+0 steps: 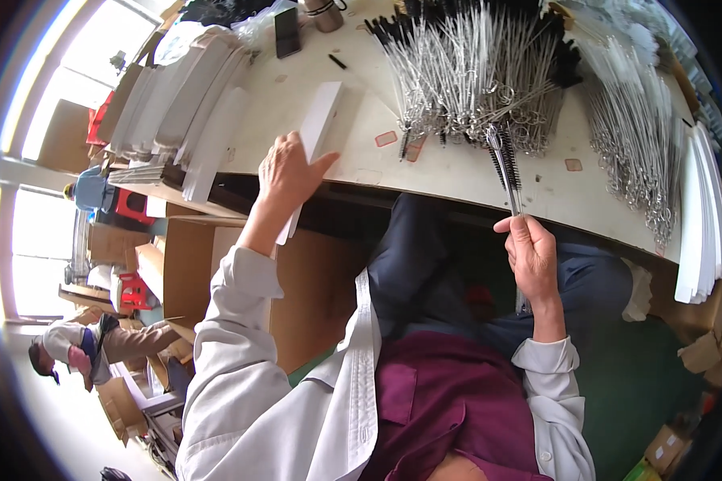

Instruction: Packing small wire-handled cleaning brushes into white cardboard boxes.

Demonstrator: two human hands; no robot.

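My left hand [289,176] lies palm down over a long, narrow white box [321,112], its thumb spread out to the right. The box rests on the table and its near end juts past the front edge. In my right hand [529,248] is a small bunch of thin wire brushes [503,160] with dark bristles, closed between thumb and fingers. Their upper ends reach over the table edge, and the lower ends show below my hand. Just beyond them spreads a big pile of wire brushes [473,72] with looped metal ends and black bristles.
More wire brushes [634,136] lie at the right, beside a stack of white strips [702,216]. White flat boxes [188,96] are stacked at the left. A phone [287,34], a black pen [338,61] and a metal cup [323,14] are at the back. Another person [80,349] stands far left.
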